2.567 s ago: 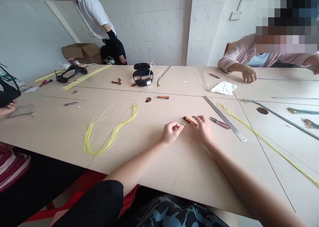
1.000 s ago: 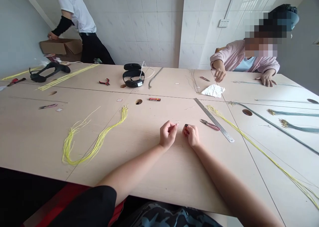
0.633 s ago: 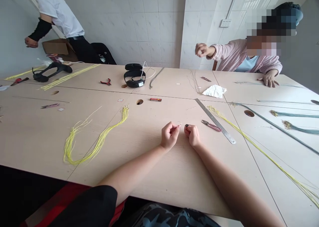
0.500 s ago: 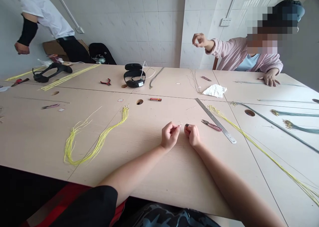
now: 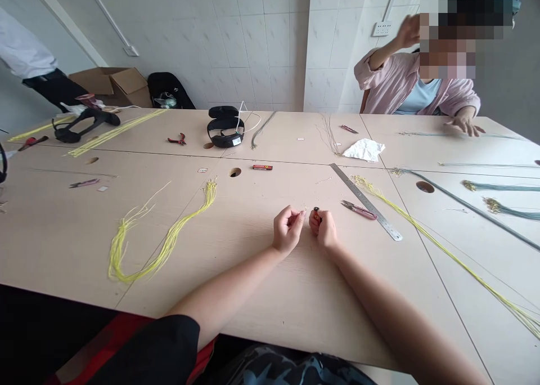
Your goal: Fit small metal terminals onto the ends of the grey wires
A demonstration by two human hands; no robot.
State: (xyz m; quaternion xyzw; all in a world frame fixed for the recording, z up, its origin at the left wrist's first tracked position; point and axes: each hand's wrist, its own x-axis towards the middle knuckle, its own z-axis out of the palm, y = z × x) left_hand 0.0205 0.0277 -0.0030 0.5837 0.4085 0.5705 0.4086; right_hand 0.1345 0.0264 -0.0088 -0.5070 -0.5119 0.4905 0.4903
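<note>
Finger and thumb of my left hand are pinched on a tiny thin piece, perhaps a cord end; only a small pale-gold tip shows above them. Close beside it, my right hand is closed around a small lighter with a black top and an orange-red body. The two hands are a short gap apart over the table. To their right lie pink-handled thread snips and a steel ruler. A bundle of yellow cords with gold ends curves across the table at left.
More yellow cords and grey-green cord bundles lie at right. A red battery-like stick, an open black case, red pliers and crumpled tissue lie farther back. A co-worker sits opposite.
My right hand has shifted slightly left and tilted, showing more of the lighter. The co-worker opposite has raised a hand toward the head. The person at far left has moved farther left.
</note>
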